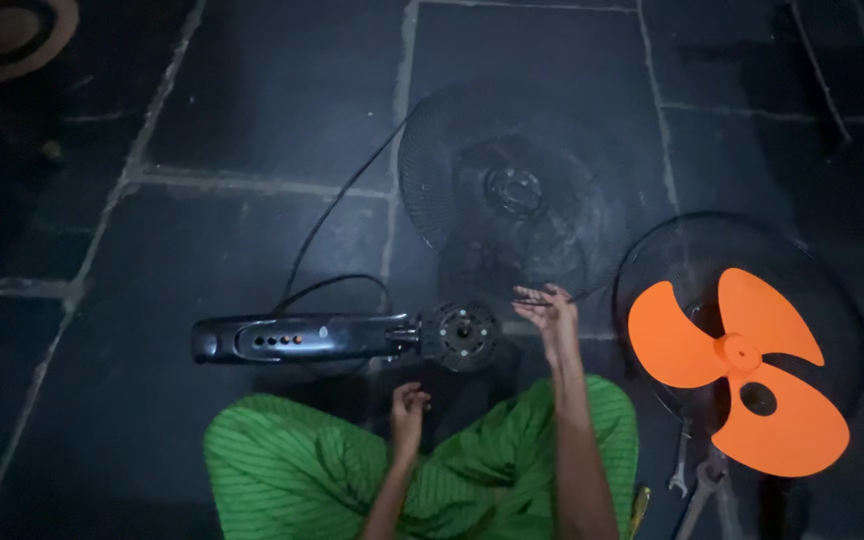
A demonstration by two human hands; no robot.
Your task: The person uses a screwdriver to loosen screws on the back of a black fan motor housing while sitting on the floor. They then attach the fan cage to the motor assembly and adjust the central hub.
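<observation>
On the dark stone floor (252,130), just beyond the person's knees, lies a round black wire fan guard (512,190), its hub at the centre. Right hand (549,312) pinches its near rim; left hand (409,408) hovers loosely curled, holding nothing, near the fan motor body (352,337).

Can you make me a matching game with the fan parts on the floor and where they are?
Things:
1. orange fan blade
2. black fan body with buttons
3. wire grille
4. wrenches

Places:
A. on the dark floor in front of the right hand, which touches its near rim
B. lying on the other black grille at the right
C. on the floor below the orange blade, by the green-clad knee
D. lying on its side in front of the left hand

Pairs: 1-B, 2-D, 3-A, 4-C
</observation>
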